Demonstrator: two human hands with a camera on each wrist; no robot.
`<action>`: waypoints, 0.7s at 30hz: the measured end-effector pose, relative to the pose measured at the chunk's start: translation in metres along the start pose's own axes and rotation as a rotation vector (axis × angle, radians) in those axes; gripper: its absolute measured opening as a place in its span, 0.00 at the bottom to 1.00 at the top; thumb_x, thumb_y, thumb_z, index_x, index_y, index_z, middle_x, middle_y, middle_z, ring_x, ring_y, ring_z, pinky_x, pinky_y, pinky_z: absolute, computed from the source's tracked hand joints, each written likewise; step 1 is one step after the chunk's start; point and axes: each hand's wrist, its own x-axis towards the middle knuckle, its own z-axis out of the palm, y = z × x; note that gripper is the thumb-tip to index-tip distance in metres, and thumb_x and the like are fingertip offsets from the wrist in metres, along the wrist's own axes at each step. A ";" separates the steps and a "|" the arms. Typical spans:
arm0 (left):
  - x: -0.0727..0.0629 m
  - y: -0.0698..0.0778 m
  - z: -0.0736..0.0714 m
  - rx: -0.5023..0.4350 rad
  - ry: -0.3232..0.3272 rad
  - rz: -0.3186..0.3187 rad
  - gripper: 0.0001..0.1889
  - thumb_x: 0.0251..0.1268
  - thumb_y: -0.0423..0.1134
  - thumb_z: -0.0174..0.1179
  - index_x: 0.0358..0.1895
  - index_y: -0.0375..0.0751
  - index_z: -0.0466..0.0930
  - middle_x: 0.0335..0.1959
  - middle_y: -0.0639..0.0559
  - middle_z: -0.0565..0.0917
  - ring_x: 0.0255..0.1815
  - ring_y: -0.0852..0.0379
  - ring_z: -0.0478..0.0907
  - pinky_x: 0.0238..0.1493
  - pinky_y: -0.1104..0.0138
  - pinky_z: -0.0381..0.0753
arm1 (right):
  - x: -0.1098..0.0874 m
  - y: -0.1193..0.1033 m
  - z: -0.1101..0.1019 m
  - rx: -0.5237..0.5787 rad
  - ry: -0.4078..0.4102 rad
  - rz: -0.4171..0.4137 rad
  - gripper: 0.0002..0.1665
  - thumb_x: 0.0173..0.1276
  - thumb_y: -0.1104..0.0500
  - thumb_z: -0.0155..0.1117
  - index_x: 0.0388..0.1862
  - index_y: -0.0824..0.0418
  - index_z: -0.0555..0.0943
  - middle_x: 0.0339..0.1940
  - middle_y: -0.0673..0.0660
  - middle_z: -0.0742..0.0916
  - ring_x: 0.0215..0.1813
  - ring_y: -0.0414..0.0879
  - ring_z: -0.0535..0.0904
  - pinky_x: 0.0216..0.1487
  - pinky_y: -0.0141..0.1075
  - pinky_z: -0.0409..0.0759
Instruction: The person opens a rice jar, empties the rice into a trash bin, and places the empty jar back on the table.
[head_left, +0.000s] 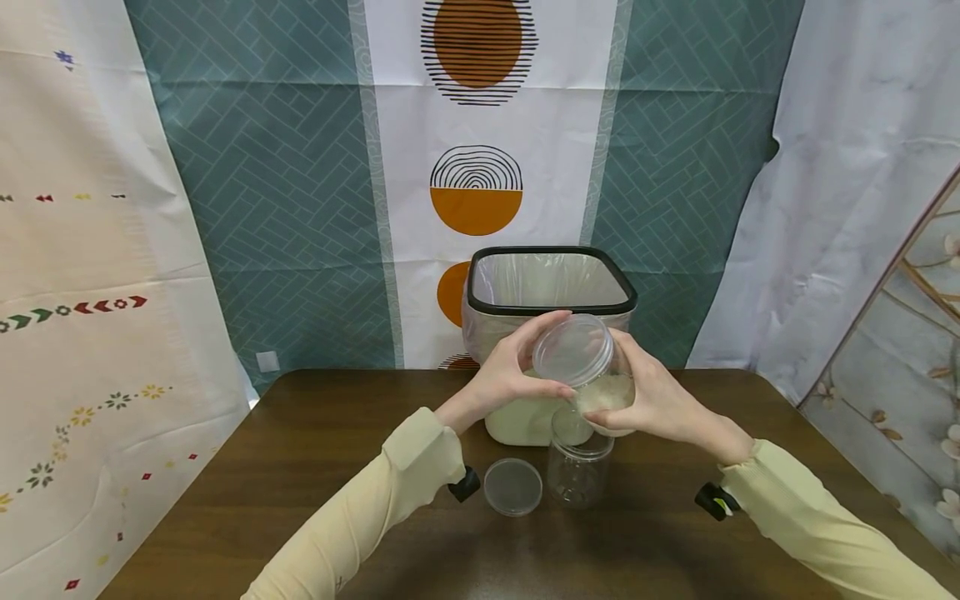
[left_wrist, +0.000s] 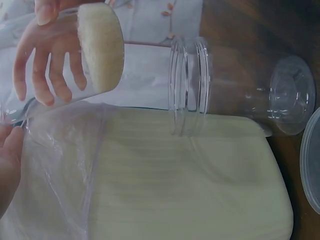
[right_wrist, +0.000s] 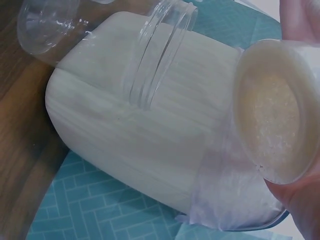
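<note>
Nearest, a person's two pale yellow sleeves (head_left: 375,500) reach forward over a dark brown wooden table (head_left: 225,517), each with a small black device (head_left: 465,485) at the wrist; ahead of the left sleeve a loose lid (head_left: 513,487), round and translucent, lies flat on the table; just to its right stands an open jar (head_left: 579,475), clear and upright, its threaded mouth facing up.

Above the open jar the person holds a filled jar (head_left: 617,387), tilted, its base clear of the mouth below; pale, grainy contents (right_wrist: 275,115) are gathered at the base; a round translucent lid (head_left: 573,350) sits at its upper end, facing toward the head camera; the left hand (head_left: 513,367) grips this lid by the edge, fingers along the far side and thumb on the near side; the right hand (head_left: 660,400) is wrapped around the jar's body, its fingers showing through the clear wall in the left wrist view.

Behind the jars a pale bin (head_left: 517,425) with a black rim and a clear liner stands on the table; farthest back hangs a patterned curtain (head_left: 262,167), teal and white with orange circles.
</note>
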 end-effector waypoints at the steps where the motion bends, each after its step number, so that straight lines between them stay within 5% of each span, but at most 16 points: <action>1: 0.000 0.003 0.001 -0.002 -0.001 -0.006 0.41 0.45 0.21 0.66 0.66 0.33 0.56 0.63 0.44 0.63 0.56 0.52 0.66 0.52 0.60 0.69 | 0.000 0.000 0.000 -0.002 0.001 -0.001 0.59 0.35 0.58 0.80 0.66 0.61 0.56 0.54 0.55 0.72 0.51 0.47 0.69 0.46 0.47 0.70; 9: -0.001 0.010 0.003 -0.013 0.018 -0.034 0.39 0.47 0.23 0.66 0.65 0.30 0.56 0.61 0.38 0.64 0.56 0.44 0.66 0.52 0.59 0.69 | 0.000 0.003 0.001 -0.037 0.015 -0.004 0.59 0.35 0.57 0.79 0.65 0.62 0.56 0.55 0.55 0.71 0.52 0.46 0.68 0.45 0.47 0.70; 21: -0.002 0.011 0.008 0.057 0.095 -0.082 0.38 0.48 0.27 0.67 0.64 0.33 0.58 0.59 0.44 0.66 0.54 0.57 0.68 0.52 0.65 0.68 | 0.001 0.003 0.003 -0.098 0.058 -0.007 0.58 0.35 0.56 0.78 0.65 0.62 0.57 0.54 0.55 0.72 0.50 0.45 0.69 0.45 0.44 0.70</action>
